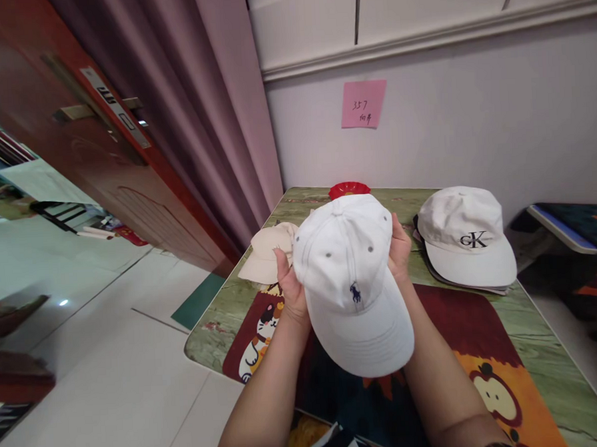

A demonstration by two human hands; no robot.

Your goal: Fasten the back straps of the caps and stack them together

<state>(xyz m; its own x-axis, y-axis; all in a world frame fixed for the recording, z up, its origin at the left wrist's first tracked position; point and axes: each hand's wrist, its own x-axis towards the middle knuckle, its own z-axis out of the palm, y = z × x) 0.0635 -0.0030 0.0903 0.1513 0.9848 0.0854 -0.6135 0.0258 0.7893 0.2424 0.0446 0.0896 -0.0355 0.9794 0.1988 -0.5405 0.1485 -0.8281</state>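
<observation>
Between my two hands, raised over the table, is a white baseball cap (348, 267) with a small dark blue horse-rider logo, its brim toward me. My left hand (290, 287) grips the cap's left side, thumb up. On the opposite side my right hand (400, 248) holds the cap's edge, its fingers partly hidden behind the crown. A cream cap (266, 252) lies on the table just beyond my left hand. To the right of my right hand sits a white cap with black CK letters (464, 235), on top of at least one other cap.
The green wood-patterned table (209, 341) carries a mat with cartoon pictures (484, 327). A red scalloped dish (349, 189) stands at the back near the wall. A pink note (364, 104) is stuck on the wall. Left are a purple curtain (207, 101) and a brown door (84, 148).
</observation>
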